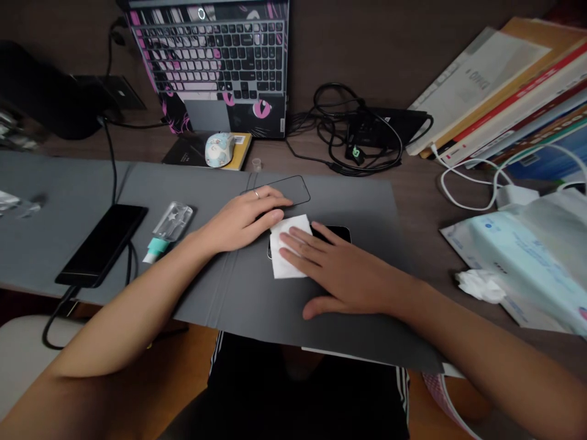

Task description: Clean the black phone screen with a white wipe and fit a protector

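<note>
My right hand (pixel 342 269) lies flat with its fingers spread, pressing on a folded white tissue (pixel 283 264). Under the tissue and fingers is a dark phone (pixel 340 233), of which only the ends show. My left hand (pixel 243 223), fingers stretched out and thumb apart, rests just left of the phone. Its thumb tip reaches the upper left of the tissue. The left fingers lie over the near edge of a clear, black-rimmed screen protector (pixel 293 188); whether they touch it I cannot tell. A clear spray bottle (pixel 173 221) with a teal collar lies left of my left hand.
Beneath it all is a grey desk mat (pixel 257 311). Another phone (pixel 103 244), cabled, lies at left. Behind stand a laptop (pixel 215 67), a mouse (pixel 219 150) on a book, and a black adapter (pixel 385 125). Books (pixel 518 91), a tissue pack (pixel 527 256) and crumpled tissue (pixel 480 285) occupy the right.
</note>
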The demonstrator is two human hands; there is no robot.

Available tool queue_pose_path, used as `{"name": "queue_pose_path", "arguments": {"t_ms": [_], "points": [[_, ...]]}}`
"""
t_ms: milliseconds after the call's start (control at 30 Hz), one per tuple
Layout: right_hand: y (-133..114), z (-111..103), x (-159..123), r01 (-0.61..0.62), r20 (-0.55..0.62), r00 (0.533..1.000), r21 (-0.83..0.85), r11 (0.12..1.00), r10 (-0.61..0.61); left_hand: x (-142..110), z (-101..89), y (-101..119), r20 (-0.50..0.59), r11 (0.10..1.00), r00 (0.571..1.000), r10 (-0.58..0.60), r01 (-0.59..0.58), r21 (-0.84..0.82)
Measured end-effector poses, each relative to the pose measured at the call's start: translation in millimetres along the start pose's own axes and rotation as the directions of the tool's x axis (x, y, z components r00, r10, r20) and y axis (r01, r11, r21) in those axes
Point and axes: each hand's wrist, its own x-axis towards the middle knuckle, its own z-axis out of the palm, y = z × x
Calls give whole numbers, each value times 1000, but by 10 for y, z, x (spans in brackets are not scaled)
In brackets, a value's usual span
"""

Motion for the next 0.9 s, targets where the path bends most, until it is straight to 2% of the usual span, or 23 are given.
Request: {"name": "queue_pose_path", "arguments": {"t_ms": [100, 233, 367, 500, 633, 767, 900], "points": [[-17, -9, 18, 71, 8, 997, 38, 997, -71, -10, -8, 2, -10, 1000, 1000, -17, 17, -3], [-9, 4, 59, -9, -18, 1000, 6, 1000, 9, -11, 6, -16, 16, 999, 1000, -17, 17, -27], [-6, 26, 95, 28, -5, 1000, -1, 1000, -28, -6, 20, -37, 34, 999, 999, -11, 12, -43], [-19, 35, 116, -48, -13, 999, -27, 998, 48, -2, 17, -37, 29, 999, 1000, -12, 13, -50], [-12, 28, 123, -32, -6, 999, -27, 999, 32, -2, 14, -30, 20, 998, 1000, -5, 7, -54], [2, 17, 125, -101, -9, 995, -39, 994, 101, -6, 16, -26, 6, 999, 1000, 0, 0, -42], [3, 7, 122, -44, 15, 999, -13, 999, 44, -8, 22, -26, 11, 999, 1000, 13, -12, -43]]}}
